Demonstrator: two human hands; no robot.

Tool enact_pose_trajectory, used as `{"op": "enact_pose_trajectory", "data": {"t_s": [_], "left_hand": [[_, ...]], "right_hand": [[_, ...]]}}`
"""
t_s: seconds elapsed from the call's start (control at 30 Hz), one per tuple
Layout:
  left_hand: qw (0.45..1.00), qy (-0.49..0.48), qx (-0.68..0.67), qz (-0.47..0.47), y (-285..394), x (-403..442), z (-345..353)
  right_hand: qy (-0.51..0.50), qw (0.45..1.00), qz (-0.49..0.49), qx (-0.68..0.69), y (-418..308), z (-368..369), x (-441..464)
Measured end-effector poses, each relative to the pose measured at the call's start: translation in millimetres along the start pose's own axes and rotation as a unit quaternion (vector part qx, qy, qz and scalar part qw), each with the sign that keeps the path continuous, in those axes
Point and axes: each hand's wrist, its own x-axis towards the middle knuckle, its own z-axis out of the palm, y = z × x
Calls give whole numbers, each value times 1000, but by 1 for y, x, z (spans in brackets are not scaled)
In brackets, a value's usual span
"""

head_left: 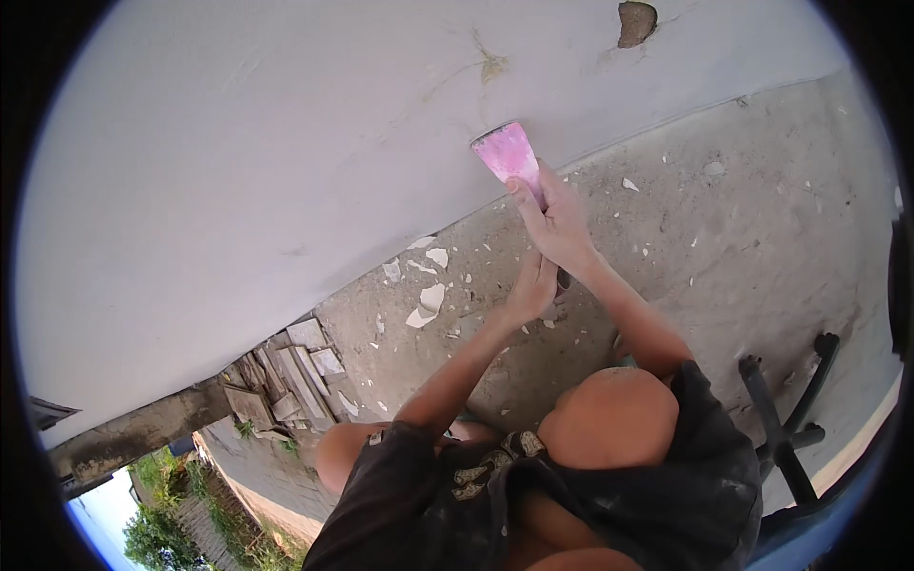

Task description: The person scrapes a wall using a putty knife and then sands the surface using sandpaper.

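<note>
A pink scraper (506, 152) has its wide metal edge against the pale wall (286, 124). My right hand (560, 221) is closed around it just below the blade, with the thumb lying along the pink face. Right below, my left hand (533, 288) is closed at the lower end of the handle, against the heel of my right hand. Most of the handle is hidden by my fingers. Above the blade the wall has a scratched, yellowish patch (492, 67).
White flakes (428, 305) are scattered over the concrete floor (666, 228). A hole (636, 23) is in the wall at upper right. Wood and tile pieces (297, 371) lie stacked at left. A black chair base (783, 438) stands at right. My bent knee (614, 419) is below my hands.
</note>
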Motion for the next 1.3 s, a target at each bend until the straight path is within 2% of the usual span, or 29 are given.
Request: {"op": "enact_pose_trajectory", "data": {"t_s": [0.03, 0.13, 0.27, 0.37, 0.47, 0.57, 0.63, 0.7, 0.77, 0.87, 0.93, 1.0, 1.07, 1.1, 1.2, 1.3], "left_hand": [[1000, -7, 4, -16, 3, -1, -3], [980, 100, -11, 169, 8, 6, 14], [1000, -1, 3, 1, -4, 2, -6], [980, 105, 11, 171, 3, 5, 10], [1000, 7, -11, 16, 11, -2, -5], [999, 38, -11, 34, 11, -1, 2], [958, 108, 132, 231, -6, 16, -1], [965, 92, 148, 198, -27, -2, 5], [998, 3, 62, 8, 3, 1, -10], [982, 111, -12, 154, 28, 1, 8], [1000, -7, 29, 3, 47, 7, -20], [998, 8, 61, 33, 49, 12, -27], [967, 134, 70, 204, 8, 2, 5], [984, 109, 47, 132, 13, -4, 7], [997, 49, 41, 50, 17, -8, -1], [993, 79, 48, 77, 13, -5, 4]], "right_hand": [[5, 1000, -5, 0, 7, 5, -6], [21, 999, -44, 6, 5, 3, 7], [-17, 1000, 25, 7, 7, 3, -2], [8, 999, -33, 22, -1, 2, -1], [-1, 1000, -18, 17, 8, 4, 1], [23, 998, -36, 46, 2, 6, 1], [-4, 1000, -20, 10, -5, 0, 7], [-25, 1000, 11, 6, 2, 1, -13], [-13, 999, -23, 32, 16, 7, -1], [22, 996, -73, 42, -3, 5, 6], [14, 996, -47, 75, -14, 3, 16], [15, 995, -49, 83, -19, 6, 23], [31, 997, -35, 66, 2, 7, -1], [28, 998, -19, 47, 3, 4, -2], [0, 999, 23, 33, 9, 4, -5], [-5, 998, 27, 54, 11, 4, -4]]}}
